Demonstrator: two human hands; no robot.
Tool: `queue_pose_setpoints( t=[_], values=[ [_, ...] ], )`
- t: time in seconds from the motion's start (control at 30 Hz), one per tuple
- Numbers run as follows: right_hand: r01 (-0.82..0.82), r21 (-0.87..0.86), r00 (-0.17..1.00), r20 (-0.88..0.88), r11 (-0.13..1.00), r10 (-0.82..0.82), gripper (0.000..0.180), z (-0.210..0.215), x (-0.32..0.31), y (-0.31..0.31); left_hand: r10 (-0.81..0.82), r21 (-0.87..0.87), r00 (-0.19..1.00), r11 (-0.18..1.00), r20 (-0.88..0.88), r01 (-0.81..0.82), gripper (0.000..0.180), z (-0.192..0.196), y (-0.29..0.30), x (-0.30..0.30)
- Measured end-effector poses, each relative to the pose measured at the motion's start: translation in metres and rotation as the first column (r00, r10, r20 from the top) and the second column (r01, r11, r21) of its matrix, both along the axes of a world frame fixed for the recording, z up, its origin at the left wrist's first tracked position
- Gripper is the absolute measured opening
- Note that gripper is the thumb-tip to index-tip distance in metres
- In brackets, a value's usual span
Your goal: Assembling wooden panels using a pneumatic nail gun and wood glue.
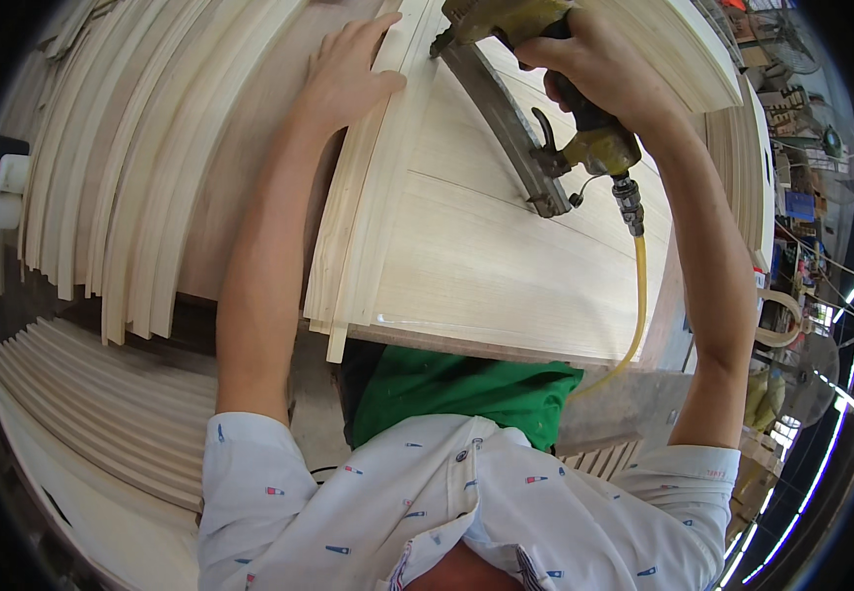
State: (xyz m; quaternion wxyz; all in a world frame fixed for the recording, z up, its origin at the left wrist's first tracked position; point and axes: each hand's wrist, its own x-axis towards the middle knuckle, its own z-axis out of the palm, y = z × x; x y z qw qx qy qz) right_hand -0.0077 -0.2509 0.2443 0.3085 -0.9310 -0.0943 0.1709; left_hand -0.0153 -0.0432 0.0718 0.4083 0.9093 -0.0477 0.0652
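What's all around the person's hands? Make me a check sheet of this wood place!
Surface: wooden bench, mostly covered.
Job's things: pale wood panel with strips along its left edge; nail gun nose down at the panel's top.
Clutter: loose wood strips to the left; more stacked slats lower left; two white bottles with red caps.
Hands: left hand flat on the edge strips; right hand grips the gun.
Cables: yellow hose hangs from the gun's handle.
Surroundings: crowded workshop at right, blurred.
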Motion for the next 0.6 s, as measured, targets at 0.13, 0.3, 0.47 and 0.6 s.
queue_pose_setpoints(
  t=[0.13,0.3,0.47,0.6],
  values=[
    [-0.089,-0.072,0.991,0.096,0.993,0.095,0.029,-0.014,-0.015,-0.011,-0.008,-0.044,0.998,0.999,0.054,0.011,0.072,-0.002,-0.001,-0.003],
    [-0.119,-0.105,0.985,0.115,0.987,0.131,0.029,-0.018,-0.035,-0.007,0.001,0.006,0.993,1.0,0.12,-0.002,0.061,-0.005,0.002,0.001],
    [-0.165,-0.041,0.986,-0.001,0.985,0.165,0.026,-0.012,-0.051,-0.016,-0.047,0.012,0.994,0.999,0.103,0.046,0.077,-0.005,0.001,0.002],
    [-0.167,0.08,0.984,-0.043,0.983,0.171,0.026,-0.02,-0.067,-0.012,-0.031,0.017,0.989,0.999,0.143,0.028,0.071,-0.008,0.002,0.004]
  ],
)
